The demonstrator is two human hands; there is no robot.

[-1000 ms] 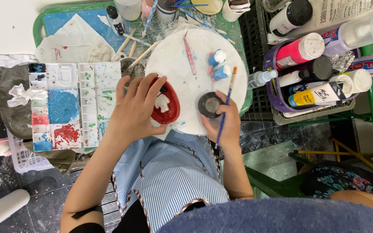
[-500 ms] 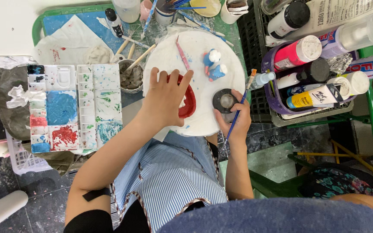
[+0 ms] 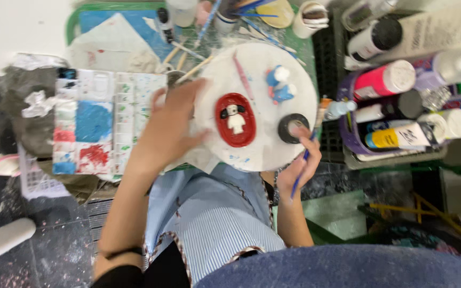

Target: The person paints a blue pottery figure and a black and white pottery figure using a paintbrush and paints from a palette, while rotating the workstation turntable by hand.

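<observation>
Pinched in my right hand (image 3: pixel 301 168), the blue paintbrush (image 3: pixel 306 154) hangs just off the near rim of the white round board (image 3: pixel 294 80), its tip close to the small black paint pot (image 3: pixel 293 128). My left hand (image 3: pixel 169 130) lies spread and loose on the board's left rim, holding nothing. The red oval plaque with the white dog (image 3: pixel 235 119) sits at the board's middle, a blue and white figurine (image 3: pixel 278 85) toward the far rim. I judge a careless sweep of the brush could tip the pot or smear wet red paint, and nudging the board could jolt the figurine over.
</observation>
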